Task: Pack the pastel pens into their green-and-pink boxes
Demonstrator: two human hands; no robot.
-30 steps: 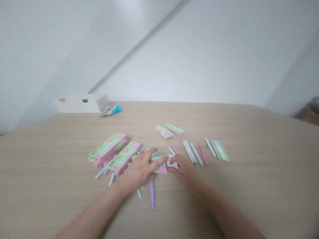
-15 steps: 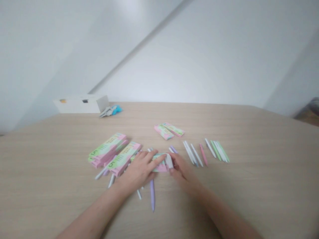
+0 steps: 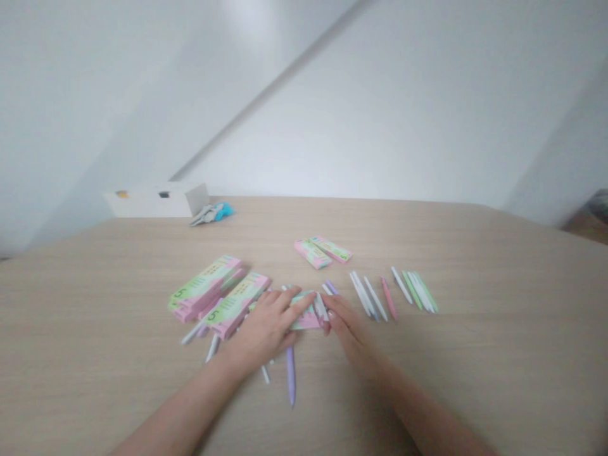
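My left hand [image 3: 272,318] lies over a small pink-and-green pen box [image 3: 304,318], gripping it against the table with the fingers along its top and the thumb at the near side. At the box's right end is a whitish end flap [image 3: 320,308], now partly folded down. Fingers and thumb of my right hand [image 3: 349,330] press on that flap and end. A purple pen [image 3: 291,377] sticks out toward me from beneath the left hand. White pens lie partly hidden under the same hand.
At left, more pen boxes [image 3: 240,303] are stacked over loose pens. Two boxes [image 3: 312,253] lie farther back. Right of my hands are white pens [image 3: 362,294], a red pen [image 3: 388,297] and green pens [image 3: 411,290]. A white carton [image 3: 152,202] and grey-blue gloves [image 3: 211,214] sit far left.
My right fingers have moved from gripping the raised flap to pressing against the box end, and the flap has tilted down. The left hand has stayed on the box.
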